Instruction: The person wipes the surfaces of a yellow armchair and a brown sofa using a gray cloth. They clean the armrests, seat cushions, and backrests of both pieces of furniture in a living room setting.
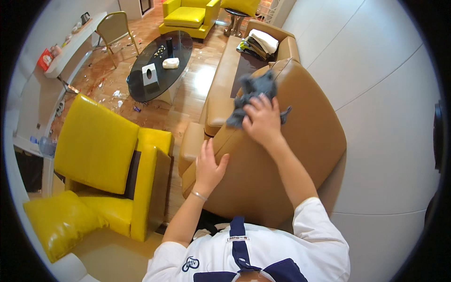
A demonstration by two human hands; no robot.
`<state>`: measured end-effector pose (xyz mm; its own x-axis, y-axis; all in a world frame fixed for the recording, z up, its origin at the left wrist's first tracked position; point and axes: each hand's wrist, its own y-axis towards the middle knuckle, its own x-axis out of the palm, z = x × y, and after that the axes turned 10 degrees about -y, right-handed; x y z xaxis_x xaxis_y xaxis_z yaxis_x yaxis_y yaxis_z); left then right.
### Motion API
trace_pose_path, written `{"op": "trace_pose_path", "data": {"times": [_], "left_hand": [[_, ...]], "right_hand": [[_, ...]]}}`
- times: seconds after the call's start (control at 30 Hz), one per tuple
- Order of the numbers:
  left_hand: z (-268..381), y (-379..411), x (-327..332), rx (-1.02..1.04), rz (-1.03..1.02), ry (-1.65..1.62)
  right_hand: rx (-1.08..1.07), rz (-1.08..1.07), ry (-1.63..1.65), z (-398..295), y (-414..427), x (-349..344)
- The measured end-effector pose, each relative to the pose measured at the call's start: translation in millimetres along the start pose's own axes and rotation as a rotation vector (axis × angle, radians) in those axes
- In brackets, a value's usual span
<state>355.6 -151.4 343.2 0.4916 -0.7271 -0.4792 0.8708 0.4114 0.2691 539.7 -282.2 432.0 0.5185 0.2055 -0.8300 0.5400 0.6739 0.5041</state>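
A large tan leather sofa cushion [257,176] stands tilted before me, its broad face towards me. My right hand [262,121] presses a crumpled grey cloth [260,86] against the cushion's upper part. The cloth's far end is blurred, and its loose corners stick out on both sides of my fingers. Lower down, my left hand [210,165] rests on the cushion's left edge, thumb apart from the fingers and with nothing in it. Behind the cushion extends the tan leather sofa [223,81], partly hidden by it.
Folded clothes [262,42] lie on the sofa's far end. To the left are a yellow armchair [151,190] with its cushions displaced and a dark oval coffee table [141,90] bearing a tissue box [149,74]. Litter is scattered over the wood floor [112,83]. A pale panelled wall [380,141] borders the right.
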Motion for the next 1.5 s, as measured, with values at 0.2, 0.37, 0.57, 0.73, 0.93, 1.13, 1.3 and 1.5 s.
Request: {"op": "trace_pose_path", "data": {"times": [0.2, 0.37, 0.57, 0.73, 0.93, 1.13, 1.3, 1.5], "left_hand": [[6, 42, -13, 0.12, -0.189, -0.42], [7, 58, -4, 0.212, -0.278, -0.292], [31, 112, 35, 0.495, -0.34, -0.228], [70, 208, 103, 0.545, -0.258, -0.365], [60, 273, 144, 0.301, -0.267, -0.557], [6, 228, 118, 0.179, -0.472, -0.543], [-45, 133, 47, 0.178, -0.506, -0.552], [-51, 33, -43, 0.039, -0.498, -0.391]], "right_hand": [[-0.13, -0.141, 0.38, -83, -46, -26], [0.226, 0.286, 0.464, -69, -73, -29], [0.598, 0.324, 0.288, -88, -72, -26], [0.598, 0.268, 0.273, -102, -69, -17], [0.572, 0.194, 0.189, -95, -41, -15], [0.626, 0.153, 0.109, -92, -38, 1], [0.591, 0.133, 0.089, -94, -42, -2], [0.602, 0.145, 0.103, -98, -40, -2]]}}
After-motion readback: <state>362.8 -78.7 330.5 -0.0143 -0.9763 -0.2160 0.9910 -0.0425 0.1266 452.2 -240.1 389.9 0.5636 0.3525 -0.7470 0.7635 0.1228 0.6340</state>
